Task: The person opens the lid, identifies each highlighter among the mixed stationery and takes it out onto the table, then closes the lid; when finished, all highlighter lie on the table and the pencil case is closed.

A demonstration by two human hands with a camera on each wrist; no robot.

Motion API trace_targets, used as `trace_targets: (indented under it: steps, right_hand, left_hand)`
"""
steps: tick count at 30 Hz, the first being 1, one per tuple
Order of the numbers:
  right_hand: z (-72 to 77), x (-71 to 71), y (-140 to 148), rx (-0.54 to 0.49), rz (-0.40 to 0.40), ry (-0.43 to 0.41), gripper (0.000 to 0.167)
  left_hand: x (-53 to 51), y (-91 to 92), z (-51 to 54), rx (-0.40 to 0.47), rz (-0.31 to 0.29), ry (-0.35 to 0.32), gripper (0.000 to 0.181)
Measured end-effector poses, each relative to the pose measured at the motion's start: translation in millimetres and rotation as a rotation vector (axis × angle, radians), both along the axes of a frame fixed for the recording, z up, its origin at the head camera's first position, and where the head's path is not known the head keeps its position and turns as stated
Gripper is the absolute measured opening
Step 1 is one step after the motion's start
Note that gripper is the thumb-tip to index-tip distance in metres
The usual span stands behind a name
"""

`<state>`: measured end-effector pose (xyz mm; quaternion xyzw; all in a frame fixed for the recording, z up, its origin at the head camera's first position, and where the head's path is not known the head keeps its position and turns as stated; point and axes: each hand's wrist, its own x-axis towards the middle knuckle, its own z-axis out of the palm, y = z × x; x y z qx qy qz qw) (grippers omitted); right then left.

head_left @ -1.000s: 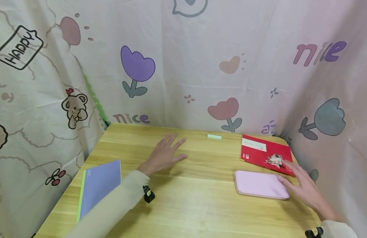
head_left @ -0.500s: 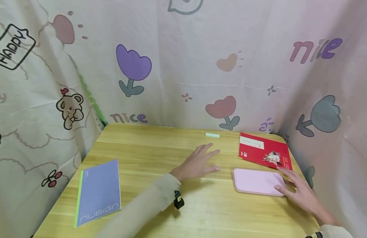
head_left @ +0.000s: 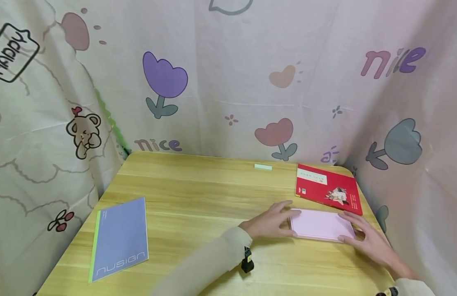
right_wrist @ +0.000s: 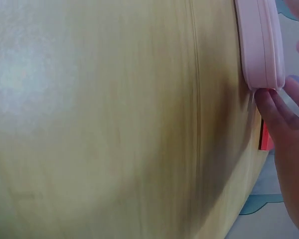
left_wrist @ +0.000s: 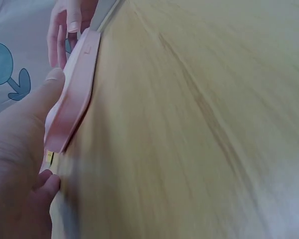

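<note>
The left hand (head_left: 269, 224) is holding its fingers spread at the left end of the pink case (head_left: 318, 224); whether they are gripping it, I cannot tell. The right hand (head_left: 370, 242) is holding thumb and fingers apart around the opposite end. The case is lying flat on the counter (head_left: 206, 197) between both hands' fingers. A red booklet (head_left: 324, 190) is lying just beyond the right fingers.

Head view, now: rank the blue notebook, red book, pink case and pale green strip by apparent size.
1. Blue notebook
2. Red book and pink case, too close to rank
3. Pale green strip
</note>
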<state>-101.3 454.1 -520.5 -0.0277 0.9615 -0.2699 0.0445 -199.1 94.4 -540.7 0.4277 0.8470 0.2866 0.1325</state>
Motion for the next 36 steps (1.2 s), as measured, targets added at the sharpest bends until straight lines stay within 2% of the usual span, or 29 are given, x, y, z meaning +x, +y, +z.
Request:
trace_targets:
  steps: [5,11,18,26,31,36]
  right_hand:
    - [-2.6,0.8,-0.2,-0.027,0.012,-0.018,0.081]
    - [-3.6,-0.5,1.2,-0.039,0.008,-0.063,0.080]
    - [-2.9,-2.9,-4.6,-0.047,0.022,-0.052,0.077]
    - [-4.4,-6.7,-31.9,-0.063,0.039,-0.041,0.078]
    - [-7.8,-11.2,-54.5,-0.093,0.080,-0.022,0.075]
    - [-7.1,-20.7,-79.7,-0.120,0.129,-0.007,0.072]
  left_hand:
    - [0.4,6.4,-2.8,-0.012,-0.013,0.017,0.078]
    - [0.4,13.3,-8.5,0.025,-0.043,0.037,0.074]
    - [0.8,7.5,-8.2,0.040,-0.040,0.048,0.071]
    - [-1.5,-23.4,-6.4,0.042,-0.036,0.025,0.069]
    - [-3.0,-51.7,-9.2,0.037,-0.007,-0.002,0.068]
    - [-4.7,-84.0,-7.5,0.041,0.013,-0.017,0.068]
